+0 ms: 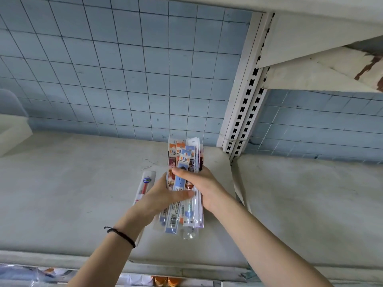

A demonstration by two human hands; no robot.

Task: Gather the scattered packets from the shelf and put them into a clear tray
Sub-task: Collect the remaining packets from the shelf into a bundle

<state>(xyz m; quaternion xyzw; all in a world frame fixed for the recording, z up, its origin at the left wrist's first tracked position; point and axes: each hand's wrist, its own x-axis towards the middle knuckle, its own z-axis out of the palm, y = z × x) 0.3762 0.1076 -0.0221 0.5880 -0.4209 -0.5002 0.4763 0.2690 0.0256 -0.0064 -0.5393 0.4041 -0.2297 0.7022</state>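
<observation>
A bundle of several long narrow packets (182,158), blue, orange and white, is held upright over the grey shelf (72,183). My right hand (205,183) grips the bundle from the right, thumb across its front. My left hand (163,195) presses against its left side and front, fingers laid over the packets. One more packet (146,183) with a red item inside lies flat on the shelf just left of my left hand. At the far left edge a clear tray (10,108) shows only partly.
A blue tiled wall (124,69) backs the shelf. A white slotted upright (244,104) divides it from the right-hand bay (310,204). A white shelf (310,59) hangs above right. Below the front edge, packaged goods (161,281) sit on a lower shelf.
</observation>
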